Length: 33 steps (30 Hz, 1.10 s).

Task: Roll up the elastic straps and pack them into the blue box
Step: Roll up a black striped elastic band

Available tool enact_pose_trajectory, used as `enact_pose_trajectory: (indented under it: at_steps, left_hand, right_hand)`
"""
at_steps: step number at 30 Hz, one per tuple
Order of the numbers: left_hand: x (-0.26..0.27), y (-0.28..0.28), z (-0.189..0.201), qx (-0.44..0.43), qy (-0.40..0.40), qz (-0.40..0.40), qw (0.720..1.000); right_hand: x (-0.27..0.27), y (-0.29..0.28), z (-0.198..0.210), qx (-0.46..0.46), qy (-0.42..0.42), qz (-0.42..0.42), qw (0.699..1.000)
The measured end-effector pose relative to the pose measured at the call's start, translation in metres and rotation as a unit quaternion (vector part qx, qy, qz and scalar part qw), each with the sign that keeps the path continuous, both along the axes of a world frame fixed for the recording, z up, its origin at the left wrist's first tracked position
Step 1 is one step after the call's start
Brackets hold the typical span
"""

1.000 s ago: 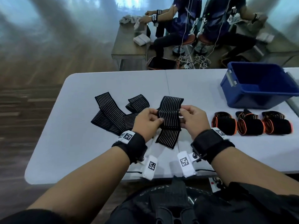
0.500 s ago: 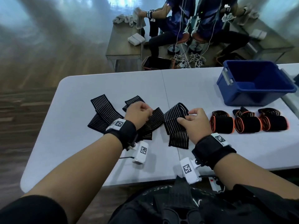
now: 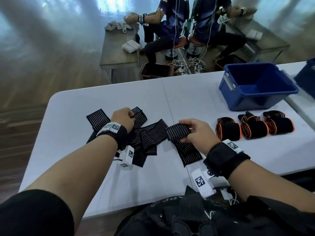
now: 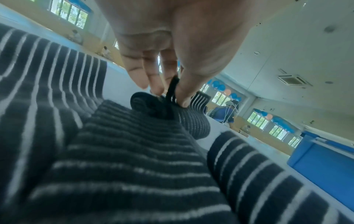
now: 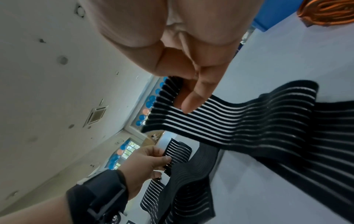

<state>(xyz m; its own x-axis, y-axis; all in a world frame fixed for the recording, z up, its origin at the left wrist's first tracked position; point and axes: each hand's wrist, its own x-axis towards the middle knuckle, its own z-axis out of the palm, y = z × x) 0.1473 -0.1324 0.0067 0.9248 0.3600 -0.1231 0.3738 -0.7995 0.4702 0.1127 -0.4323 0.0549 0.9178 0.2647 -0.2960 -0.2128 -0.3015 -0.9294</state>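
Note:
Black elastic straps with white stripes [image 3: 150, 135] lie in a loose pile at the middle left of the white table [image 3: 196, 99]. My left hand [image 3: 132, 116] pinches the end of one strap [image 4: 172, 89] from that pile between thumb and fingers. To the right, my right hand [image 3: 185, 133] pinches the end of a separate striped strap [image 5: 191, 119], lifted a little, while its rest [image 3: 187, 150] trails on the table. Three rolled black-and-orange straps [image 3: 254, 127] sit in a row at the right. The blue box [image 3: 255, 86] stands open behind them.
A second blue container [image 3: 306, 74] shows at the far right edge. Beyond the table, two seated people [image 3: 170, 23] work at other tables, with cables and a dark bin [image 3: 155, 70] on the floor. Bare table surface lies between the straps and the box.
Both hands held one striped strap a second ago. The left hand let go, moved left to the pile and pinched another strap's end. The right hand kept its strap.

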Motion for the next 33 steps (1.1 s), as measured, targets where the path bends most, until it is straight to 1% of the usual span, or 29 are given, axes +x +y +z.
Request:
enact_pose_trajectory:
  at_steps: [3,6,8,11,14,16,21,23,25,29,33]
  left_hand:
    - [-0.004,0.001,0.015,-0.037,-0.046,0.013,0.998]
    - [-0.005,0.003,0.039,-0.054,-0.09,-0.01,0.994]
    - [-0.005,0.002,0.062,-0.049,-0.107,-0.03,0.993]
    - [-0.01,-0.002,0.101,-0.064,-0.154,-0.047,0.985]
    - [-0.018,-0.009,0.145,-0.095,-0.203,-0.071,0.972]
    - [-0.022,-0.015,0.171,-0.116,-0.227,-0.086,0.963]
    - [-0.028,-0.029,0.223,-0.184,-0.244,-0.1,0.947]
    - [-0.029,-0.038,0.238,-0.252,-0.251,-0.087,0.93]
    - [-0.03,-0.048,0.25,-0.303,-0.259,-0.079,0.914]
    - [-0.028,-0.068,0.265,-0.354,-0.28,-0.078,0.889]
    - [-0.022,-0.089,0.269,-0.37,-0.286,-0.101,0.878]
  right_hand:
    - [0.006,0.01,0.008,-0.009,-0.049,0.011,0.999]
    - [0.012,0.018,0.023,0.001,-0.089,-0.009,0.996]
    - [0.017,0.022,0.036,0.011,-0.109,-0.01,0.994]
    - [0.026,0.027,0.056,-0.027,-0.178,0.012,0.984]
    - [0.04,0.033,0.079,-0.046,-0.247,0.04,0.967]
    - [0.047,0.037,0.094,-0.047,-0.268,0.058,0.961]
    - [0.061,0.045,0.138,0.031,-0.296,0.11,0.948]
    - [0.067,0.045,0.153,0.063,-0.291,0.114,0.948]
    - [0.073,0.045,0.164,0.099,-0.275,0.098,0.951]
    - [0.083,0.037,0.177,0.13,-0.263,0.084,0.952]
    - [0.089,0.021,0.183,0.139,-0.26,0.06,0.954]
